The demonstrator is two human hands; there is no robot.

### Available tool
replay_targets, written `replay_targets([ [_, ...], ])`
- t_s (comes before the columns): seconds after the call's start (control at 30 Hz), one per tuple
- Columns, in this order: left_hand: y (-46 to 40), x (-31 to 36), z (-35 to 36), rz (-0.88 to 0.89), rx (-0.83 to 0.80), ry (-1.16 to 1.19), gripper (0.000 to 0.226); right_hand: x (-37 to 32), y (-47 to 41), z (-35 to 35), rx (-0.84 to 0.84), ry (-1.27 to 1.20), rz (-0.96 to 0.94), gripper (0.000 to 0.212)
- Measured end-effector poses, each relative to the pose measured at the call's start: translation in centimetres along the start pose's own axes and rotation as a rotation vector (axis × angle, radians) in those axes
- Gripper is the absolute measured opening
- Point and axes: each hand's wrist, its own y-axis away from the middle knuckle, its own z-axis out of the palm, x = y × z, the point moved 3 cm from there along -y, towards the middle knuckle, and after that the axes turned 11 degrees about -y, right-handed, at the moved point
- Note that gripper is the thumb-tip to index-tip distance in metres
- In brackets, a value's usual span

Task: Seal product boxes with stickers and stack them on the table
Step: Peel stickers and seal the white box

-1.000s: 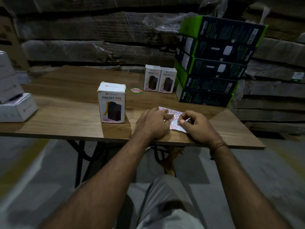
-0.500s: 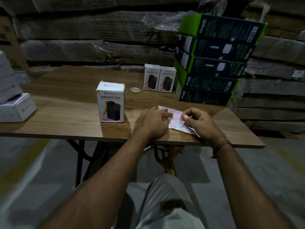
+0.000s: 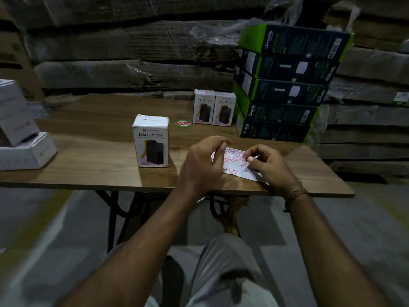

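right hand (image 3: 267,165) pinches a sticker off sticker sheet (image 3: 234,161); left hand (image 3: 203,162), fingers curled, pins the sheet. halley 20k box (image 3: 151,141) at 9 o'clock. peel slow, keep sheet flat.

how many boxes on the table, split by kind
White Halley 20K boxes: 3, one near and two at the back
Green and black Omada boxes: 5, stacked
Plain white boxes at the left edge: 2 visible, partly cut off
Total: 10

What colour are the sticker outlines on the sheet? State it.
Red outlines on a white sticker sheet, seen in the head view.
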Motion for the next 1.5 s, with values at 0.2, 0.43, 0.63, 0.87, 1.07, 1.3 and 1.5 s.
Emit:
replay_targets([
  [0.2, 1.6, 1.3, -5.8, 0.19, 0.314, -0.216, 0.023, -0.7, 0.9, 0.2, 0.021, 0.11, -0.088, 0.027],
  [0.43, 1.0, -3.9, -10.9, -0.066, 0.428, -0.389, 0.04, -1.8, 1.7, 0.5, 0.109, 0.147, -0.162, 0.031],
  [0.63, 1.9, -7.3, -10.6, -0.24, 0.109, -0.121, 0.063, -2.9, 2.1, 1.5, 0.189, 0.249, -0.262, 0.025],
  [0.87, 2.4, -8.9, -8.8, -0.257, 0.01, 0.008, 0.082, -7.5, 2.2, 8.1, 0.145, 0.215, -0.432, 0.016],
  [1.07, 2.5, -8.8, -9.1, -0.293, -0.019, 0.058, 0.084, -11.6, 0.8, 12.5, 0.123, 0.03, -0.404, 0.007],
  [1.3, 2.5, -9.6, -8.8, -0.328, -0.094, -0.035, 0.057, -12.2, -0.5, 14.6, 0.077, -0.145, -0.227, 0.006],
  [1.5, 2.1, -9.1, -8.5, -0.308, -0.185, 0.071, 0.094, -12.3, 0.1, 14.9, 0.093, -0.274, -0.127, 0.006],
])
